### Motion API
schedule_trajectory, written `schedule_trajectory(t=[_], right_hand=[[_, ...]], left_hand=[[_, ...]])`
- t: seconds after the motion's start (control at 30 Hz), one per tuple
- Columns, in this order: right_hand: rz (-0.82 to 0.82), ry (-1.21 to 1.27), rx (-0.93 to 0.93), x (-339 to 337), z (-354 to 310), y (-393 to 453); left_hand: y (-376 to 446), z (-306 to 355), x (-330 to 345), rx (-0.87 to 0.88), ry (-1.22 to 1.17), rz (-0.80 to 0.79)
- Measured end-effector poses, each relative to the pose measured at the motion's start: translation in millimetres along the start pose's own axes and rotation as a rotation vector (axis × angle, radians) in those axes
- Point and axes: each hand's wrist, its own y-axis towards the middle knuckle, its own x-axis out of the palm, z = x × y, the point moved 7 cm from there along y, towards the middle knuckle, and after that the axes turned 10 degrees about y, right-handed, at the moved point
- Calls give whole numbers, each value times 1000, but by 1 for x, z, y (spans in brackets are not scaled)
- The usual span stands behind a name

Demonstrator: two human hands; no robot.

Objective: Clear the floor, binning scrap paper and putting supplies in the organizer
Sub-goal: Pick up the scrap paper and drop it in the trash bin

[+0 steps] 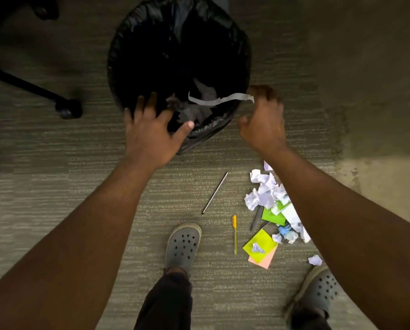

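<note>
- Scrap paper strip: a long, thin white strip, its long axis running left to right over the near rim of the bin, the right end slightly farther than the left. Its right end is pinched in the right hand; its left end hangs over the bin's dark opening.
- The bin is round, lined with a black bag, and stands on the carpet at the far middle. Torn white scraps lie inside, by the near rim.
- The left hand reaches over the near left rim, fingers spread and relaxed, holding nothing; the thumb points right.
- The right hand is at the bin's near right edge, fingers curled inward around the strip's end.
- A chair base with castors stands to the far left, apart from the bin.
- Near right, on the carpet: a pile of crumpled paper, green, yellow and pink sticky notes, a yellow pen pointing near to far, and a thin dark stick lying diagonally.
- Open carpet lies between the bin and the pile.
- Two grey clogs stand at the near edge.
</note>
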Motion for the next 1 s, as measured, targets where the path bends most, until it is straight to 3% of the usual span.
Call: schedule_trajectory(t=[0.13, 0.33, 0.53, 0.63, 0.73, 0.83, 0.9, 1.0], right_hand=[[7, 12, -3, 8, 9, 6], [54, 113, 33, -8, 5, 7], [224, 343, -156, -46, -58, 3], [132, 368, -210, -36, -93, 23], [-82, 318, -119, 0, -106, 53], [-199, 10, -32, 30, -94, 70], [-104, -49, -85, 25, -86, 65], [76, 128, -131, -2, -68, 38]], left_hand=[[-12, -5, 20, 33, -7, -68], [-13, -7, 25, 47, -35, -23], [-13, -7, 25, 48, -50, 6], [-13, -7, 24, 51, -51, 31], [-13, -7, 25, 49, -53, 29], [-12, -7, 26, 52, -41, 20], [-12, -7, 26, 51, -33, 13], [-15, -6, 24, 33, -55, 16]])
